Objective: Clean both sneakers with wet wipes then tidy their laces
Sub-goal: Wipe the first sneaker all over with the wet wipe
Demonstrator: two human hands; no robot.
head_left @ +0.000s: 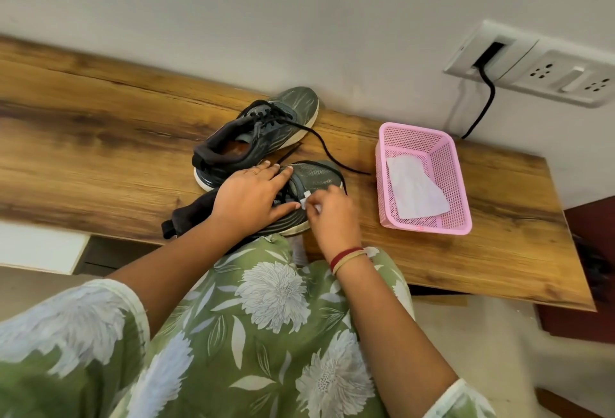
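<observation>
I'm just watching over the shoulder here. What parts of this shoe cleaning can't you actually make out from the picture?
- Near sneaker, head view: its middle and laces lie under the left hand.
- Wet wipe: only a small white scrap shows past the right hand; its dirtiness is unreadable.
- Far sneaker: the side facing the wall is hidden.
- Pink basket: whatever lies beneath its white sheet is covered.
</observation>
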